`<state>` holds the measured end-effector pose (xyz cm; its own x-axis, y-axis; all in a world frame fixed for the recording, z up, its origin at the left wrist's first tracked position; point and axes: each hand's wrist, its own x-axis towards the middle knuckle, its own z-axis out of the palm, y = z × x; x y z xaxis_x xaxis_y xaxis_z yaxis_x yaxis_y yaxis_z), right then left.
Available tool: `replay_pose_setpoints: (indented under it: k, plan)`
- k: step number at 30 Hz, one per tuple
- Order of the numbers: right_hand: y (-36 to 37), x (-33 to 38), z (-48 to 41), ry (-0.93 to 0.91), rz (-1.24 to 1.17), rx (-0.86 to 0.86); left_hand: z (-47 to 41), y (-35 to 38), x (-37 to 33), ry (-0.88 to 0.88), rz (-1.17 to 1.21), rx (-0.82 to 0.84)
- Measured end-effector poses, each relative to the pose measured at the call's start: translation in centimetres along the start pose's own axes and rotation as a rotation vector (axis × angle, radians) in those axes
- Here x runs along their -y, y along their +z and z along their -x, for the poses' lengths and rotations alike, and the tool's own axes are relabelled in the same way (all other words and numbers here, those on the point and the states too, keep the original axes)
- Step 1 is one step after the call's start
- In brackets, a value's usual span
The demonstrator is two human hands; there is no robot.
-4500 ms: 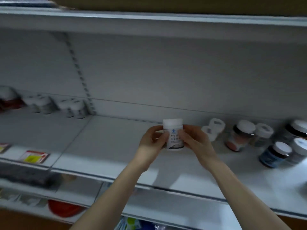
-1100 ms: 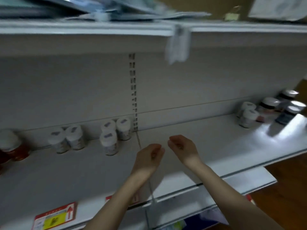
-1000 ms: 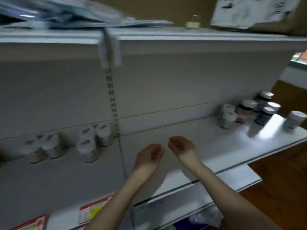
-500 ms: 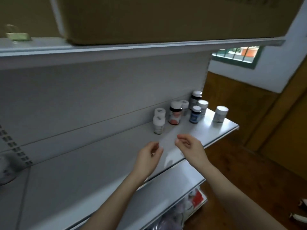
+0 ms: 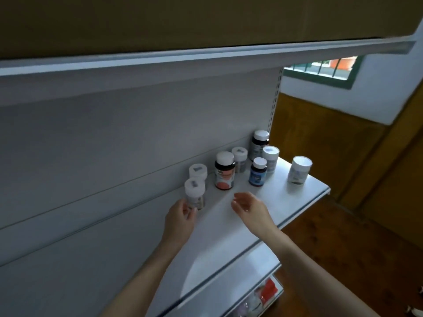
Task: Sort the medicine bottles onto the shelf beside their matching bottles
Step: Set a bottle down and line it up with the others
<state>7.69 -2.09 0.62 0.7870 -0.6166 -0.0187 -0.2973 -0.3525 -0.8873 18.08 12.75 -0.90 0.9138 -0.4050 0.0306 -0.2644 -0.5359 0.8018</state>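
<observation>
Head | white bottles: 5 | dark bottles: 3 | left hand, right hand

cardboard box: brown, fills the top of the view
window: green frame, barred, high at right
wall: white above, brown wood panelling below
floor: dark wooden boards
red packet: low down, blurred

A white shelf carries a cluster of upright medicine bottles toward its right end. A front white bottle stands just before its twin at the left, a red-labelled bottle and a blue-labelled bottle beside them. A lone white bottle stands apart near the right corner.
</observation>
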Motion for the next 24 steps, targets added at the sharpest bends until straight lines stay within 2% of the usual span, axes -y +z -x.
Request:
replay_pose_setpoints:
  k: [4, 8, 13, 20, 24]
  plan:
    - [2.3, -0.4, -3.3, -0.030, 0.015, 0.065, -2.6, 0.5, 0.9, -0.035, -0.020, 0.010]
    - [4.8, -0.8, -5.4, -0.074, 0.064, 0.255, -3.6, 1.0, 1.0, -0.036, -0.015, 0.023]
    - [5.4, -0.8, -6.2, -0.149, 0.070, 0.374, -3.0, 1.3, 0.1, -0.005, 0.035, -0.058]
    - [1.5, 1.3, -5.0, -0.160, -0.238, 0.402, 0.5, 1.2, -2.6, -0.032, 0.263, -0.264]
    - [-0.1, 3.1, -3.2, -0.166, -0.383, 0.476, 2.8, 0.8, -4.5, -0.054, 0.391, -0.374]
